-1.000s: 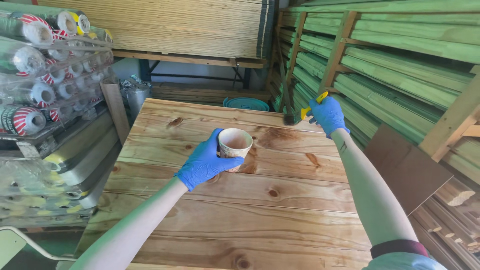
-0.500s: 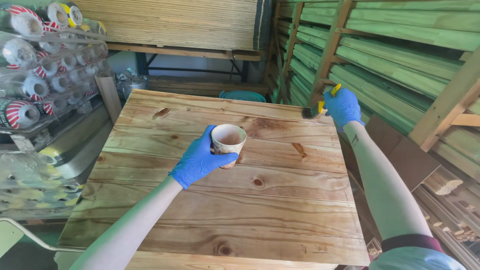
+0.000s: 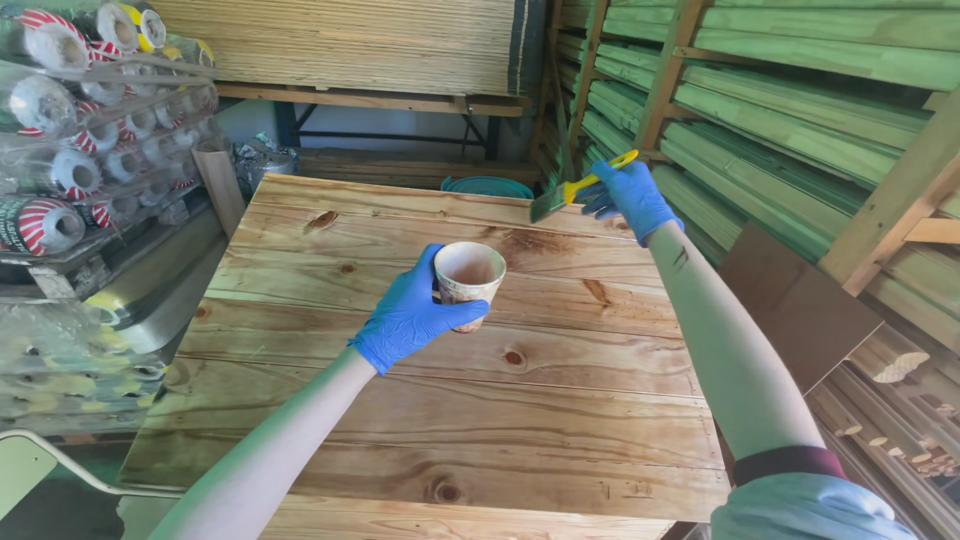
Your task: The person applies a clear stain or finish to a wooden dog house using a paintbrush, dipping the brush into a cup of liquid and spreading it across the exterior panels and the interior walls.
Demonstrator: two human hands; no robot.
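Holding one cup point(image 3: 469, 279), one brush point(image 3: 578, 186): two gloved hands.

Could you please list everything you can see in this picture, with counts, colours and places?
Panel: one, pale knotty wood, centre, under both hands.
Cup: one, stained paper, over the panel's middle.
Brush: one, yellow handle, dark bristles, at the panel's far right edge.
Rolls: many, wrapped in clear film with red-and-white striped ends, rack at left.
Boards: many, green, stacked on racks at right.
Sheet stack: one, tan, at back.
Tub: one, teal, behind the panel.
Left hand: blue glove, holds the cup.
Right hand: blue glove, holds the brush.
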